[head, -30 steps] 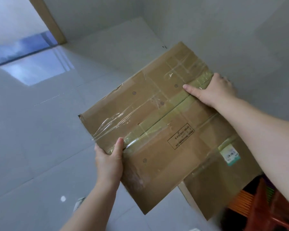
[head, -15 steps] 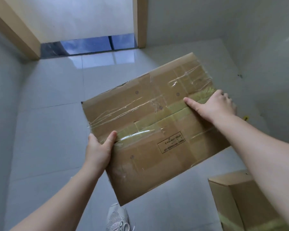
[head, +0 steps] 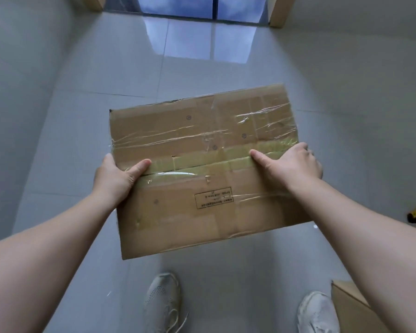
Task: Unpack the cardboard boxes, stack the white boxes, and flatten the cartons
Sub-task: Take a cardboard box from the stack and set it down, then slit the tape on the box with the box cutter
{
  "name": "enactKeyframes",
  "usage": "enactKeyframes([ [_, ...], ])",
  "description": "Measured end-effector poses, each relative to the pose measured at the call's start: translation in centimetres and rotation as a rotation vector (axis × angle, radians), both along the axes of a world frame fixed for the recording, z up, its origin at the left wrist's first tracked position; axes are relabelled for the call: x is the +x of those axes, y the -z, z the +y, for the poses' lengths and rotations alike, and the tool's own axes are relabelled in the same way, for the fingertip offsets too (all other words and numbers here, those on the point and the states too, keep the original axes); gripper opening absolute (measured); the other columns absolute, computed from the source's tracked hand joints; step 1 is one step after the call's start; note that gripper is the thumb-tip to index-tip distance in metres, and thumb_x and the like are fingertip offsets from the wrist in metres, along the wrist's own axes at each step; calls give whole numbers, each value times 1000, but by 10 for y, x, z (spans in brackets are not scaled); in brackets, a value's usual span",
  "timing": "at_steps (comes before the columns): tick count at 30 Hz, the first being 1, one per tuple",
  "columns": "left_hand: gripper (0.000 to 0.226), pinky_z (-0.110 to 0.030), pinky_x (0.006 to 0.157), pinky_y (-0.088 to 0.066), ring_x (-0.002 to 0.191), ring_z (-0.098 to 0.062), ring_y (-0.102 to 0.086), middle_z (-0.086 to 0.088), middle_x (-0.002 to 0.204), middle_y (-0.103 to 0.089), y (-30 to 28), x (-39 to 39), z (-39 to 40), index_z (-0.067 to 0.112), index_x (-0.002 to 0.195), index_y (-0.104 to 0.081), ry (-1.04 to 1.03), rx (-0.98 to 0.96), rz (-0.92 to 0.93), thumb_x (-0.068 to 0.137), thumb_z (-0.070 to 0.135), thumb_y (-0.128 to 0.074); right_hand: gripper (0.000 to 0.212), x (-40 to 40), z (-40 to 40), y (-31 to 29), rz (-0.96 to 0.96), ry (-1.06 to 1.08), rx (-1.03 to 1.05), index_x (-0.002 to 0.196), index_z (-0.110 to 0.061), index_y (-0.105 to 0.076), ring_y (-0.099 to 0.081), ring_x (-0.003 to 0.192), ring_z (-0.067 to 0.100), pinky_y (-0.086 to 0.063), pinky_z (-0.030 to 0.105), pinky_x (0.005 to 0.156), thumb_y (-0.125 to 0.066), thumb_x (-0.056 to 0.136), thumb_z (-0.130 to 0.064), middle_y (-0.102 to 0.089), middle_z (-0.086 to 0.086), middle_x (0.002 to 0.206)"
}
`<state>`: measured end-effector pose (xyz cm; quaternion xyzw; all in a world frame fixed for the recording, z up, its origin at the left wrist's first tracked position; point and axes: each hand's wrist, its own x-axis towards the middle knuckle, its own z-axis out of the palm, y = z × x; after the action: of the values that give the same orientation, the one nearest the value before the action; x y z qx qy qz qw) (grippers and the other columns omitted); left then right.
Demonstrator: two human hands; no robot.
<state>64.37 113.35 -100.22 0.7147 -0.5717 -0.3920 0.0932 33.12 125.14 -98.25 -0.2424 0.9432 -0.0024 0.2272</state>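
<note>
Flattening step: flattened carton [head: 202,174] held mid-frame above the floor [head: 82,116], left hand [head: 117,179] and right hand [head: 291,164] pinching opposite edges. Next, probably: lay down flat.

second carton [head: 353,306] cropped, label print [head: 213,197] illegible
</note>
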Motion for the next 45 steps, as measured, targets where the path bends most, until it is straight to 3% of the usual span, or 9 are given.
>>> enactKeyframes([
  [8, 85, -41, 103, -40, 122, -30, -50, -8, 134, -53, 58, 14, -6, 16, 136, -38, 6, 25, -59, 71, 55, -75, 103, 29, 23, 60, -28, -45, 89, 120, 0, -41, -54, 115, 33, -44, 36, 81, -54, 63, -85, -56, 15, 123],
  [12, 101, -44, 107, -33, 131, -36, -41, -11, 148, -38, 61, 4, -8, 18, 151, -8, 20, 20, -169, 79, 61, -64, 108, 24, 15, 62, 1, -84, 121, 126, -1, -38, -54, 117, 33, -44, 37, 84, -52, 62, -87, -56, 15, 126],
  [14, 98, -47, 109, -28, 136, -38, -34, -13, 154, -26, 58, -6, -1, 15, 152, 2, 37, -6, -286, 85, 62, -53, 121, 22, 12, 60, -8, -130, 180, 140, 2, -23, -51, 121, 33, -44, 38, 87, -47, 64, -88, -51, 15, 133],
  [17, 88, -51, 117, -6, 146, -33, -6, -19, 158, -4, 51, -27, 8, 7, 151, 0, 149, -85, -455, 92, 60, -39, 125, 21, 11, 55, -16, -233, 198, 150, 0, 2, -45, 128, 32, -43, 40, 93, -43, 70, -86, -35, 16, 147],
  [21, 72, -45, 117, 6, 146, -33, 7, -24, 157, 2, 39, -71, 13, 6, 150, -12, 397, -261, -446, 96, 45, -40, 111, 4, 7, 45, -5, -325, 104, 152, -8, 1, -43, 130, 32, -42, 43, 96, -39, 77, -81, -30, 16, 149],
  [25, 48, -39, 118, -16, 140, -28, -27, -12, 145, -40, 28, -140, 29, 8, 135, -45, 734, -369, -162, 94, 33, -51, 100, -33, 14, 41, 19, -330, 40, 151, -11, -4, -45, 127, 34, -42, 43, 93, -35, 83, -77, -34, 16, 146],
  [28, 39, -32, 108, -27, 126, -25, -44, -7, 131, -53, 27, -206, 42, 10, 125, -55, 948, -451, -59, 93, 32, -53, 95, -74, 21, 42, 56, -307, 29, 151, -11, -7, -43, 129, 33, -41, 42, 94, -33, 86, -74, -32, 16, 147],
  [40, 39, -32, 91, -41, 118, -23, -50, 1, 133, -51, 45, -418, 93, 20, 133, -46, 1304, -622, 29, 99, 39, -41, 81, -277, 130, 64, 320, 35, 9, 144, -12, -29, -47, 125, 33, -41, 41, 95, -35, 88, -70, -42, 18, 141],
  [45, 37, -32, 85, -44, 111, -22, -54, 3, 129, -53, 42, -437, 128, 21, 127, -51, 1329, -604, 62, 97, 40, -42, 65, -322, 222, 92, 161, 249, 121, 137, -9, -37, -49, 123, 35, -42, 40, 96, -46, 92, -54, -44, 21, 136],
])
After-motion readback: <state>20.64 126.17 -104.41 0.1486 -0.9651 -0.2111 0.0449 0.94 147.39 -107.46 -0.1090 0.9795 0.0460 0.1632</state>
